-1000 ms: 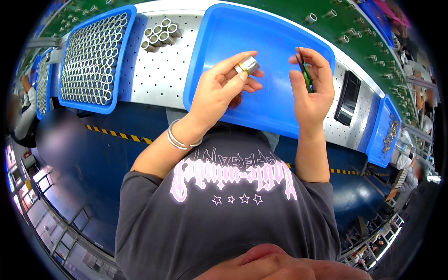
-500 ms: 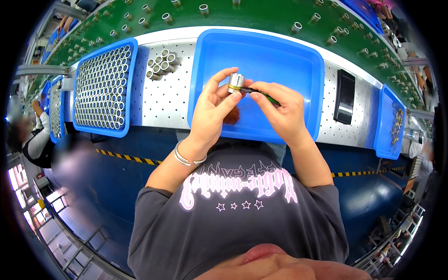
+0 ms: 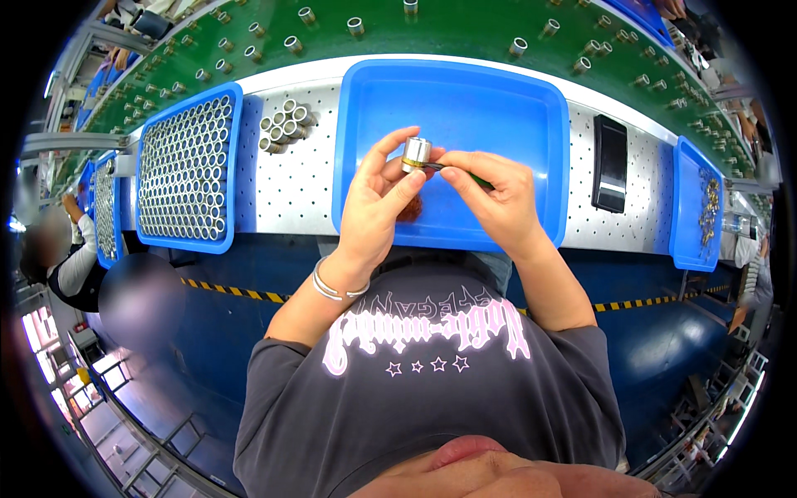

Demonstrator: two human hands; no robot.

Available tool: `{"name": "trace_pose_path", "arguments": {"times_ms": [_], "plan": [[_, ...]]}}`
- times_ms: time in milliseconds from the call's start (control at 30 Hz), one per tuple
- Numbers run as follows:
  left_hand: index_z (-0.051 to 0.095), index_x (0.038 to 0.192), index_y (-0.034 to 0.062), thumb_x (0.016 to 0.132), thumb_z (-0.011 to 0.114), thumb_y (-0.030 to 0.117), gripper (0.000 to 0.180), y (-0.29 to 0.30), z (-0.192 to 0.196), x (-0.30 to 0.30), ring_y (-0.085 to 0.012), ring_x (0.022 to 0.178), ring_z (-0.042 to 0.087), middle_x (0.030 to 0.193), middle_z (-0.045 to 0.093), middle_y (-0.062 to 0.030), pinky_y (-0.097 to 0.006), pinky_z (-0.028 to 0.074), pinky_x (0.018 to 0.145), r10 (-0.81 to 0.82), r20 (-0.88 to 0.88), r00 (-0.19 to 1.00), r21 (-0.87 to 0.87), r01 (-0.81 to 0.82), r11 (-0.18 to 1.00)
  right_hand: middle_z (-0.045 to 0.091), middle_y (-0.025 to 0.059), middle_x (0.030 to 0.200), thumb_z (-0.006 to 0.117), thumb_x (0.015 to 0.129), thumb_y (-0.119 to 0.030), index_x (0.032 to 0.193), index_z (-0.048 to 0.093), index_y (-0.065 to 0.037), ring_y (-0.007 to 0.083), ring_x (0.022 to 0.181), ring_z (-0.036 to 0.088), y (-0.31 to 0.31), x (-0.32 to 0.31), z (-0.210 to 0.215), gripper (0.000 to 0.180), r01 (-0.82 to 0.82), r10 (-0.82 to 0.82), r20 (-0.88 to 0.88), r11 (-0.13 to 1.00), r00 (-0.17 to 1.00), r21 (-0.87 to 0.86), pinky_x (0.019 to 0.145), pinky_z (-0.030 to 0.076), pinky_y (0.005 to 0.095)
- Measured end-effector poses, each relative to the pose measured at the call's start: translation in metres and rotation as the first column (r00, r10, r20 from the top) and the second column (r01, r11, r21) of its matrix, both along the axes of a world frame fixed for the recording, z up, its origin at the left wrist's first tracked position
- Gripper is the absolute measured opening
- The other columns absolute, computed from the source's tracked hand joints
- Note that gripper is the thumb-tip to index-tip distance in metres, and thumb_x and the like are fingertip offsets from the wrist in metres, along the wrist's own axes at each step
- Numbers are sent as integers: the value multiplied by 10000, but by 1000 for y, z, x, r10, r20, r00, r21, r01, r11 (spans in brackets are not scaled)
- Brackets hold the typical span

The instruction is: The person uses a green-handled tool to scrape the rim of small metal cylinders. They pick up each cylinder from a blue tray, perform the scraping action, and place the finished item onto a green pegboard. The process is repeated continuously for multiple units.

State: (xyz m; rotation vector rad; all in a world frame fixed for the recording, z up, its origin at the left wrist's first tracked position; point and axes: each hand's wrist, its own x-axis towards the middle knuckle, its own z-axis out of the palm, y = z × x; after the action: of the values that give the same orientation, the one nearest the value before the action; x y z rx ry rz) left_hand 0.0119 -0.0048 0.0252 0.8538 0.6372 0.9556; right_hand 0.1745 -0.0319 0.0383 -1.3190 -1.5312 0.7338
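At the far left of the frame a co-worker's sleeve (image 3: 76, 264) shows beside a narrow tray. Next right, a blue tray (image 3: 230, 166) holds metal tubes (image 3: 184, 170) stood upright in close rows, open ends up, likely so each can be picked singly. Just right of it, a loose cluster of tubes (image 3: 282, 124) lies on the perforated white bench (image 3: 290, 187).

In the centre, over a big blue bin (image 3: 498, 91), the left hand (image 3: 378, 207) pinches a small cylinder (image 3: 416, 153), silver with a brass band, between thumb and fingertips, raised clear of the bin floor, seemingly to steady it at working height. The right hand (image 3: 498, 199) grips a thin green-handled tool (image 3: 452, 170) like a pen, its tip meeting the cylinder's side; the close grip near the tip probably gives fine control. Both hands are closed on their things.

Further right, a dark flat device (image 3: 610, 162) lies on the bench, and a small blue bin (image 3: 693, 207) at the right edge holds brassy parts (image 3: 710, 207). Along the top runs a green belt (image 3: 465, 29) studded with upright sleeves.
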Motion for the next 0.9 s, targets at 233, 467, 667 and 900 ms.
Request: {"name": "trace_pose_path", "arguments": {"times_ms": [233, 467, 667, 900], "plan": [[377, 1306, 35, 879, 559, 63, 465, 0, 0, 0, -131, 981, 563, 1136, 582, -129, -177, 418, 612, -2, 12, 1000, 6, 2, 1000, 686, 96, 897, 642, 808, -125, 903, 685, -36, 199, 744, 666, -1, 0, -2, 136, -5, 4, -42, 1000, 999, -16, 616, 502, 258], [378, 1314, 33, 879, 560, 69, 473, -2, 2, 1, -96, 932, 563, 1108, 593, -111, -162, 391, 594, -43, -54, 998, -36, 41, 998, 648, 59, 759, 637, 827, -109, 922, 641, -9, 91, 686, 598, -4, 4, 6, 138, 8, -43, -192, 983, 981, -183, 615, 480, 219], [328, 1358, 34, 870, 555, 43, 538, 2, -3, 3, -142, 1006, 557, 1093, 591, -139, -205, 432, 775, -122, -110, 986, 27, 126, 992, 624, 27, 752, 618, 835, -100, 854, 622, 11, 59, 681, 546, 23, 18, -2, 113, -203, 99, -372, 946, 923, -252, 596, 450, 226], [659, 973, 46, 881, 545, 103, 158, 15, -10, -12, -163, 1026, 563, 953, 642, -94, -354, 366, 974, 90, -545, 833, 484, 225, 846, 654, 84, 789, 614, 794, -300, 856, 670, -113, 276, 751, 622, 152, 94, -29, 204, 244, -246, 330, 969, 911, 50, 656, 475, 356]]}}
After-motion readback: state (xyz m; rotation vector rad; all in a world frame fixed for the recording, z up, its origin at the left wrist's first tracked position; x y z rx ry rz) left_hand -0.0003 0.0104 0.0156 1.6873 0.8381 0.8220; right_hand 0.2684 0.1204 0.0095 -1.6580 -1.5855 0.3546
